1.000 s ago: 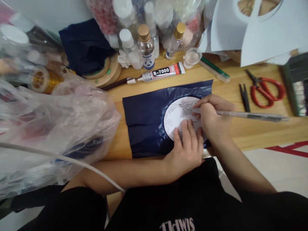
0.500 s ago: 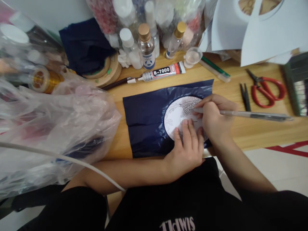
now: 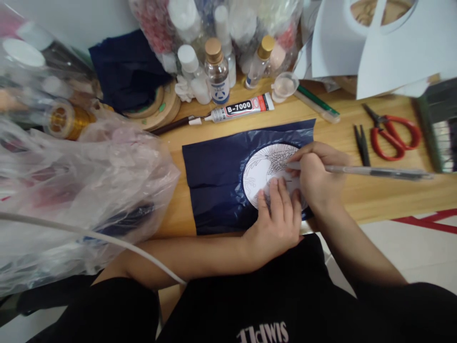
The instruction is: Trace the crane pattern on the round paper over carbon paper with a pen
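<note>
A round white paper [image 3: 260, 172] printed with a fine black line drawing lies on a dark blue sheet [image 3: 214, 166], which looks like carbon paper. My left hand [image 3: 276, 221] presses flat on the lower part of the paper, fingers stretched out and slightly apart. In my right hand [image 3: 319, 178] is a pen [image 3: 378, 172], gripped near its tip, with its long clear barrel pointing right. The tip meets the drawing at its upper right. My right hand hides the right edge of the paper.
Behind the sheet lie a B-7000 glue tube [image 3: 241, 108], several small bottles [image 3: 217, 78] and a green-capped pen [image 3: 316, 102]. Red-handled scissors [image 3: 394, 136] and black tweezers [image 3: 362, 145] are at right. A clear plastic bag [image 3: 107, 181] fills the left, crossed by a white cable [image 3: 107, 242].
Almost nothing differs. The pen and my right hand have shifted very slightly, and the whole view has moved a little. My left hand stays on the paper.
</note>
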Motion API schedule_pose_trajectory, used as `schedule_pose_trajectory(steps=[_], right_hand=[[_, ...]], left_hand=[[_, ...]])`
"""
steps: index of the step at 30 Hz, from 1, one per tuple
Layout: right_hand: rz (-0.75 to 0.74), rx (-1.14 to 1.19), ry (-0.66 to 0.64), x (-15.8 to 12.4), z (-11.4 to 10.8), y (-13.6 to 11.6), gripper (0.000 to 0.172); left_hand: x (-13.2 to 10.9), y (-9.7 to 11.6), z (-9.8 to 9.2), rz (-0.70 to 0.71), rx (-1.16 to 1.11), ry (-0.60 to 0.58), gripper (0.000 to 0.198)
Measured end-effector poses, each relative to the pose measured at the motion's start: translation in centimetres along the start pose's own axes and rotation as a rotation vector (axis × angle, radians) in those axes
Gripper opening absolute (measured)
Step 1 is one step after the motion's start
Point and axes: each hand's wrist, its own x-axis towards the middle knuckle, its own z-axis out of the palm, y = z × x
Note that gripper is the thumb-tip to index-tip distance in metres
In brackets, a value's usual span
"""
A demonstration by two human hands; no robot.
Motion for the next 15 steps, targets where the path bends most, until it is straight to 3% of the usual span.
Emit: schedule_pose_trajectory(steps=[4, 15], right_hand=[[-0.024, 0.006, 0.03, -0.13, -0.12, 0.14, 0.022], [0.0, -0.035, -0.06, -0.08, -0.15, -0.2, 0.019]], left_hand=[[0.04, 0.01, -0.02, -0.004, -0.002, -0.002, 0.069], [0.05, -0.03, 0.02, -0.003, -0.004, 0.012, 0.068]])
